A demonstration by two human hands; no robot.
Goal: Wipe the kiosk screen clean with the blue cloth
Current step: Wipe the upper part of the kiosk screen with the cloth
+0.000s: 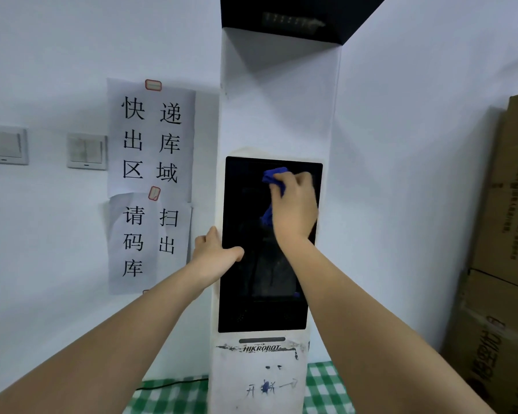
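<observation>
Nearest, the left hand clamps the left edge of the white kiosk, thumb lying on the dark kiosk screen and fingers wrapped behind. Higher up, the right hand presses a bunched blue cloth against the screen's upper right area, apparently flat-palmed. Paper notices hang on the wall behind

Blue cloth bunched against dark kiosk screen (upper part).
</observation>
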